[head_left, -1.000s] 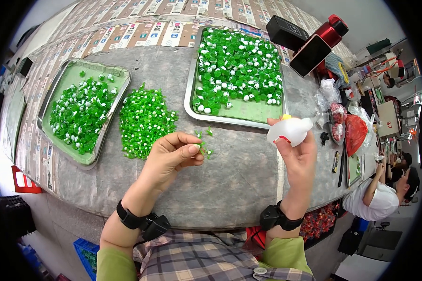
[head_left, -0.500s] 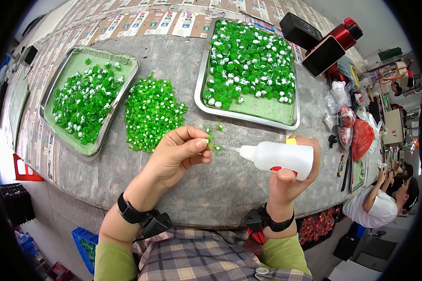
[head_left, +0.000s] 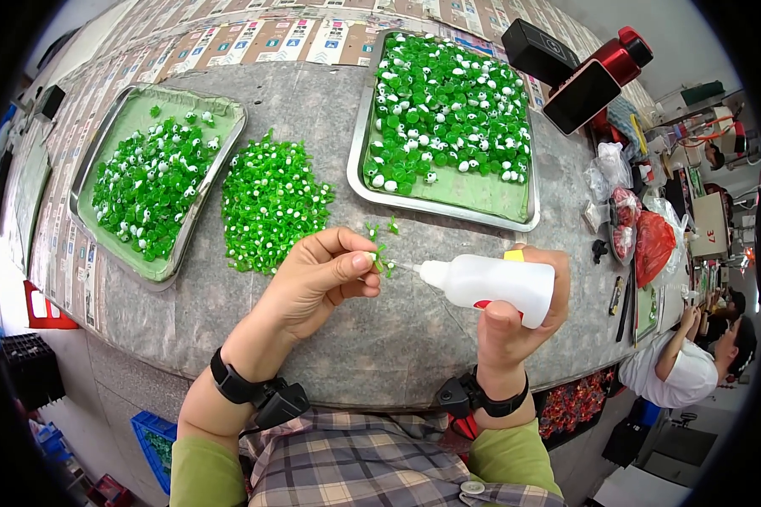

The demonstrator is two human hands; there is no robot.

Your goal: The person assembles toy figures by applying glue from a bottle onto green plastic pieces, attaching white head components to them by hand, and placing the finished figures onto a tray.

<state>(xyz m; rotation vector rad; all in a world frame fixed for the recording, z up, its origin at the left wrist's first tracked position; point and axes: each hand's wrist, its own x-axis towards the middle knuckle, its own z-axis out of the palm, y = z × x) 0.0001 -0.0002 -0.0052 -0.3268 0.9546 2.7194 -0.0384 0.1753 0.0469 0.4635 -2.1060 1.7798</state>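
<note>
Between thumb and fingers, my left hand pinches a small green-and-white plastic piece, partly hidden by the fingertips. My right hand grips a white squeeze bottle lying sideways, its fine needle tip pointing left at the piece. The tip is at or very near the piece; whether they touch I cannot tell. A few loose green pieces lie just beyond my left fingertips. Beyond that hand spreads a heap of small green-and-white pieces on the grey table cover.
A metal tray of green-and-white pieces stands at left, a larger one at the far middle. A phone leans by a red bottle and black box. Bags lie at right, where another person sits.
The squeeze bottle in my right hand has moved slightly left, its needle tip now closer to the piece. My left hand has barely moved.
</note>
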